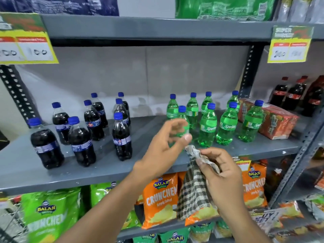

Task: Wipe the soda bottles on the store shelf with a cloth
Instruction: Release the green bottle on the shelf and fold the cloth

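Note:
Several dark cola bottles [82,144] with blue caps stand on the left half of the grey shelf [105,165]. On the right half stand several green Sprite bottles [207,127]. My left hand [163,146] hovers in front of one green bottle [183,118], fingers spread and curled, holding nothing. My right hand [222,171] is closed on a black-and-white checked cloth [192,186] just below and right of the left hand. The cloth hangs down in front of the shelf edge.
An orange carton pack [273,123] sits at the shelf's right end, with large cola bottles [294,95] beyond the upright post. Chip bags [159,197] fill the shelf below. Yellow price tags [26,44] hang from the shelf above.

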{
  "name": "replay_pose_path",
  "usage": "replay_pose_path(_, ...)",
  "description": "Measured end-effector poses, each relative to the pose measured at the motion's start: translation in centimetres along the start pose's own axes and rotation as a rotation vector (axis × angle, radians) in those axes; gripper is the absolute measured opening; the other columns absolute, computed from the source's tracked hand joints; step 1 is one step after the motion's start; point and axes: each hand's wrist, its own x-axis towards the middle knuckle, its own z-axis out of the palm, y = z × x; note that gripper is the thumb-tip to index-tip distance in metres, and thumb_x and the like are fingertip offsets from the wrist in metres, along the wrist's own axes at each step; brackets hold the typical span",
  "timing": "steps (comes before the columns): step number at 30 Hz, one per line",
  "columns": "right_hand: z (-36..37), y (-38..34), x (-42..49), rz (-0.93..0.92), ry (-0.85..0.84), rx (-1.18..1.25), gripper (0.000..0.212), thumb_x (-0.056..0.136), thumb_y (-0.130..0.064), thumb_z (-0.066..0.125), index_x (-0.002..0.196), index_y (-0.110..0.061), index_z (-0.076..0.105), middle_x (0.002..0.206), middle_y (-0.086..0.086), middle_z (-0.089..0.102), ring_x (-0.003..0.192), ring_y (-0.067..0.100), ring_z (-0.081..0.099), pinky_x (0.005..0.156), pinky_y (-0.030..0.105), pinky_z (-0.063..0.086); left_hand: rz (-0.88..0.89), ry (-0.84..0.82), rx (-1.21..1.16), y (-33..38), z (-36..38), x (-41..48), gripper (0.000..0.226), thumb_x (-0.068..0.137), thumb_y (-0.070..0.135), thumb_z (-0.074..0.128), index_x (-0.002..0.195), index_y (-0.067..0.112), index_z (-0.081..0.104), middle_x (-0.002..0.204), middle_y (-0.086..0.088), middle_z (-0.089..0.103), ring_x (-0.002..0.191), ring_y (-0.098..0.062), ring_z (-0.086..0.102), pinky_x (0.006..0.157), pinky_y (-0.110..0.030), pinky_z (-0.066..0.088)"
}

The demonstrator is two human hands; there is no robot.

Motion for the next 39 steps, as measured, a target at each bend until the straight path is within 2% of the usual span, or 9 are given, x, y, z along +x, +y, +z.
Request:
replay_pose_path(4, 3.7, -1.9, -1.0, 0.031, -0.2, 0.089, 0.021, 0.079, -0.019, 0.081, 0.09, -0.032, 0.068, 0.094, -0.007, 0.074, 0.09, 0.006, 0.069, 0.077, 0.022, 0.056, -0.148, -0.054, 0.006, 0.3, -4.0, -5.4, 0.044, 0.089, 0.029, 0.07, 0.128, 0.018, 0.056, 0.123, 0.001, 0.067, 0.112, -0.012, 0.064, 0.092, -0.032, 0.052)
replay_pose_path(10, 11.1, -3.4, -4.1, 0.064, -0.659, 0.118, 0.025, 0.072, -0.007, 0.086, 0.078, -0.028, 0.073, 0.077, -0.006, 0.075, 0.07, 0.004, 0.067, 0.064, 0.017, 0.052, -0.393, 0.019, 0.024, 2.2, -12.8, -14.2, 0.027, 0.084, 0.007, 0.078, 0.108, 0.008, 0.065, 0.095, 0.0, 0.071, 0.088, -0.014, 0.065, 0.08, -0.032, 0.053)
replay_pose_path(15, 18.2, -5.0, -9.1, 0.059, -1.004, 0.167, 0.022, 0.061, -0.03, 0.089, 0.077, -0.024, 0.074, 0.074, -0.006, 0.075, 0.067, 0.001, 0.064, 0.063, 0.016, 0.049, -0.579, 0.093, 0.114, 5.2, -18.3, -23.9, 0.051, 0.079, 0.014, 0.083, 0.121, 0.009, 0.055, 0.114, -0.025, 0.065, 0.1, -0.031, 0.065, 0.094, -0.054, 0.052)
replay_pose_path(18, 23.0, -6.8, -14.0, 0.017, -1.184, 0.203, 0.022, 0.067, -0.016, 0.091, 0.075, -0.026, 0.074, 0.073, -0.008, 0.073, 0.067, 0.001, 0.064, 0.066, 0.017, 0.05, -0.694, 0.155, 0.167, 7.3, -21.0, -30.6, 0.055, 0.08, 0.016, 0.082, 0.126, 0.014, 0.052, 0.117, -0.018, 0.067, 0.107, -0.032, 0.067, 0.094, -0.06, 0.051)
replay_pose_path(26, 34.1, -10.3, -25.5, -0.14, -1.301, 0.166, 0.022, 0.085, -0.019, 0.079, 0.077, -0.024, 0.06, 0.071, -0.02, 0.061, 0.065, -0.006, 0.05, 0.066, 0.017, 0.042, -0.903, 0.336, 0.195, 11.9, -28.6, -46.9, 0.033, 0.096, 0.026, 0.065, 0.129, 0.027, 0.059, 0.124, 0.002, 0.068, 0.117, -0.013, 0.064, 0.099, -0.033, 0.052)
replay_pose_path(30, 40.6, -10.6, -32.8, -0.133, -1.378, 0.086, 0.017, 0.091, -0.024, 0.072, 0.083, -0.025, 0.058, 0.078, -0.022, 0.061, 0.072, -0.006, 0.053, 0.067, 0.011, 0.041, -0.957, 0.545, 0.215, 12.8, -33.0, -55.5, 0.011, 0.098, 0.021, 0.062, 0.106, 0.027, 0.063, 0.093, 0.017, 0.066, 0.087, 0.009, 0.062, 0.075, -0.013, 0.047)
replay_pose_path(32, 44.2, -10.5, -36.8, -0.075, -1.474, 0.027, 0.01, 0.094, -0.024, 0.069, 0.091, -0.028, 0.061, 0.085, -0.02, 0.063, 0.083, -0.006, 0.056, 0.069, 0.007, 0.041, -0.994, 0.64, 0.235, 12.1, -35.4, -60.5, 0.005, 0.097, 0.024, 0.062, 0.099, 0.029, 0.063, 0.087, 0.021, 0.064, 0.083, 0.007, 0.061, 0.072, -0.011, 0.045)
replay_pose_path(36, 50.8, -9.5, -43.6, 0.005, -1.594, -0.125, 0.019, 0.099, -0.013, 0.061, 0.108, -0.03, 0.06, 0.1, -0.02, 0.059, 0.097, 0.003, 0.059, 0.068, 0.013, 0.04, -1.072, 0.847, 0.187, 9.1, -39.4, -68.0, 0.001, 0.097, 0.025, 0.062, 0.099, 0.025, 0.061, 0.096, 0.001, 0.064, 0.087, -0.01, 0.062, 0.071, -0.02, 0.049)
replay_pose_path(39, 55.4, -8.6, -47.9, 0.01, -1.583, -0.233, 0.029, 0.099, -0.007, 0.058, 0.123, -0.023, 0.06, 0.114, -0.007, 0.062, 0.103, 0.017, 0.061, 0.081, 0.03, 0.051, -1.155, 0.957, 0.177, 5.8, -42.2, -71.8, 0.004, 0.097, 0.025, 0.061, 0.099, 0.022, 0.06, 0.092, -0.001, 0.061, 0.082, -0.012, 0.058, 0.066, -0.023, 0.047)
